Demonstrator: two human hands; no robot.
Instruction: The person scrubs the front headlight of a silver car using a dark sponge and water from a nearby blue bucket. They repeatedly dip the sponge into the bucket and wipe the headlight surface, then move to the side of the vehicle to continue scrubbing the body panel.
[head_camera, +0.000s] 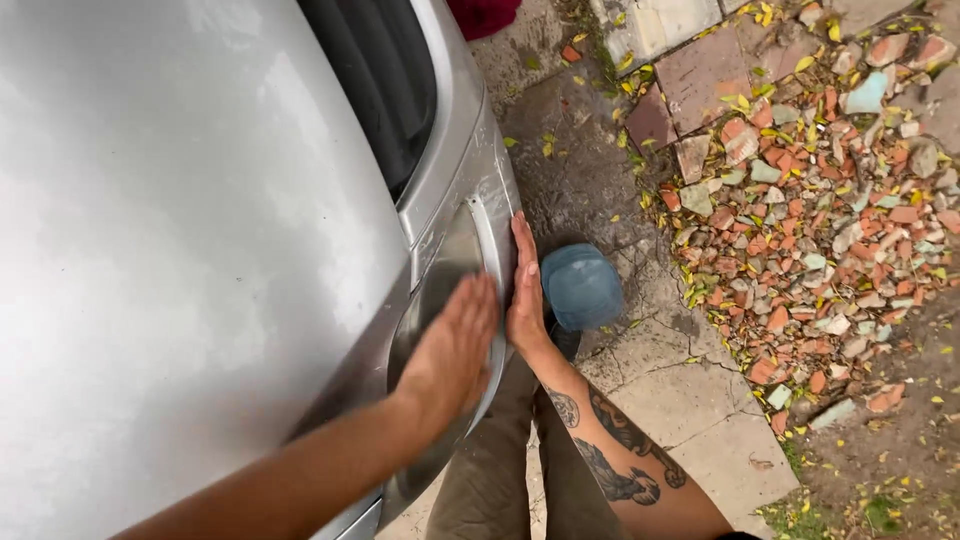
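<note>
I stand beside a silver car (180, 240) and look down its side. My left hand (452, 345) lies flat, fingers together, on the curved silver wing mirror housing (445, 262). My right hand (525, 290), with a tattooed forearm, presses flat against the outer edge of the same housing, fingers pointing away from me. Neither hand holds anything. Below the hands I see my olive trousers (500, 470).
A round blue object (582, 287), perhaps a cap or lid, lies on the cracked concrete (680, 400) just right of my right hand. Broken brick and tile rubble with yellow leaves (820, 230) covers the ground at right. The dark car window (385, 80) is above.
</note>
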